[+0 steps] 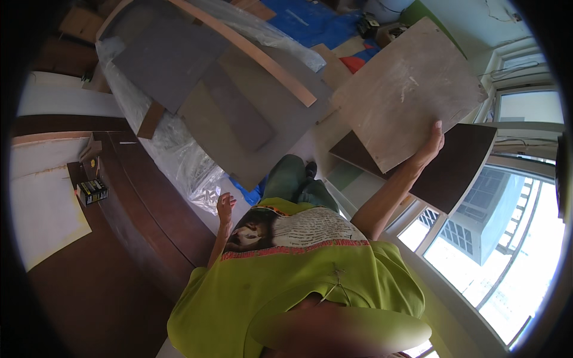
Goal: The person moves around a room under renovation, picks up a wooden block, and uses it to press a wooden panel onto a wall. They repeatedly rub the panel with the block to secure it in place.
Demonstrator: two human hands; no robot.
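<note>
Evidently, right hand (432,146) is gripping plywood panel (412,89) by near edge, likely steadying it over dark-brown board (458,170); left hand (225,206) is hanging empty, fingers loosely curled, perhaps balancing.

The pale board (412,89) hides part of the dark panel (458,170) — small print (316,230) on the shirt (280,286) is illegible.

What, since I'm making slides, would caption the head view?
Right hand gripping a flat greyish-brown wooden panel, left hand empty.
</note>
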